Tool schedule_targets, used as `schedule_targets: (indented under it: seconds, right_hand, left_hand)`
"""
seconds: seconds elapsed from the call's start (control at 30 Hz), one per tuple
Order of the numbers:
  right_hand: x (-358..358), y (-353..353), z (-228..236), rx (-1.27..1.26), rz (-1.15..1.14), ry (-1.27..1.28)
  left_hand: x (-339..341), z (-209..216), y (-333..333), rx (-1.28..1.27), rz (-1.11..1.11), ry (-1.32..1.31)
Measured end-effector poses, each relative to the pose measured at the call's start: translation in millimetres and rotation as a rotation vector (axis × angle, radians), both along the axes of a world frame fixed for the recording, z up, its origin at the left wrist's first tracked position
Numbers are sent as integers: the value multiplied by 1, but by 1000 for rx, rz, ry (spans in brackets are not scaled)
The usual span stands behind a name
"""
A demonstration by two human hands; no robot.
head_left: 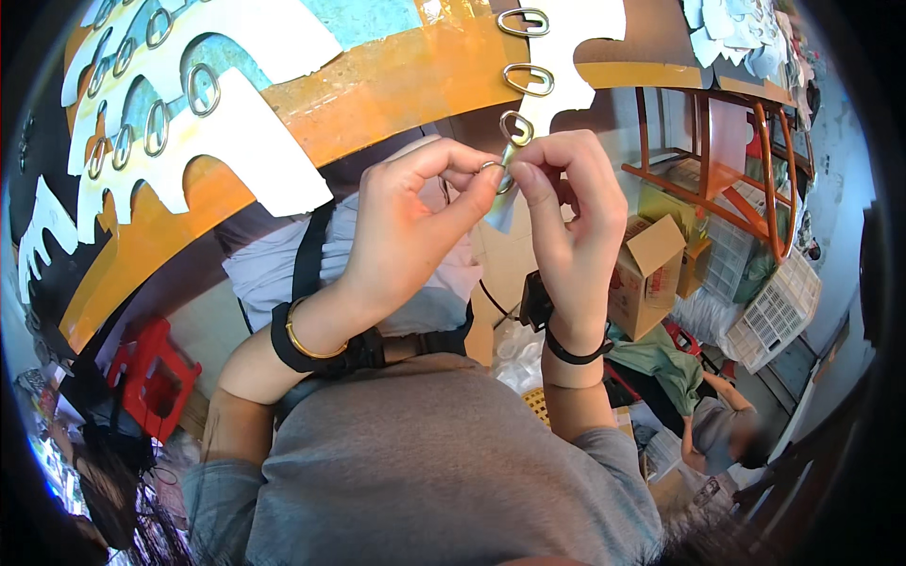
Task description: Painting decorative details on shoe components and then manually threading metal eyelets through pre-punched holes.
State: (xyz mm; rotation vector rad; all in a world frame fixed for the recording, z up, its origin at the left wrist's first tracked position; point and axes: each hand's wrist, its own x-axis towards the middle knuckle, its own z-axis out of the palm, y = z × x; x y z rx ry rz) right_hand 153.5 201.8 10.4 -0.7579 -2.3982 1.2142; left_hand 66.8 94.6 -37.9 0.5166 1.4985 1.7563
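My left hand [401, 212] is closed in a pinch on an oval metal ring [492, 166], held over the table's near edge. Close beside it, my right hand [578, 212] pinches the tab at the near end of a white cut-out piece [563, 83]. The fingers partly hide where ring and tab meet. Another metal ring [516, 125] sits on that piece just beyond my fingertips, with more rings farther along it. To the left lie white toothed pieces [241, 141] with several metal rings [203, 90] on their tabs.
The curved table has a tan edge [387, 80]. Loose pale cut pieces [731, 33] lie at the far right. Below stand an orange metal frame [703, 193], an open cardboard box [644, 288] and a white plastic crate [779, 307]. A red stool [156, 373] is at the left; another person [722, 429] is at the lower right.
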Motion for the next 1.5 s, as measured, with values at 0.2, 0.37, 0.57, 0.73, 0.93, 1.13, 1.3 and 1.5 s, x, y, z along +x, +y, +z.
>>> schedule_targets:
  seconds: [0.2,0.37,0.57,0.73,0.93,1.13,1.3,1.5]
  right_hand:
    - [-4,2,-1,10,-23,-2]
    - [-4,2,2,10,-47,7]
    - [-4,2,0,7,-87,3]
    - [-3,1,1,-216,-174,36]
    - [2,16,2,-434,-116,-24]
    - [5,28,3,-533,-64,-46]
    - [12,8,10,-124,-363,219]
    - [20,-8,-4,89,-363,112]
  left_hand:
    - [-2,0,0,-13,0,41]
    - [-1,2,0,9,-14,12]
    - [1,-4,2,96,-4,-84]
    - [-2,2,0,83,-58,-213]
    - [-9,4,0,69,-174,-526]
    - [-12,0,4,76,-266,-573]
    - [3,4,21,147,-123,-699]
    - [23,11,39,190,29,-781]
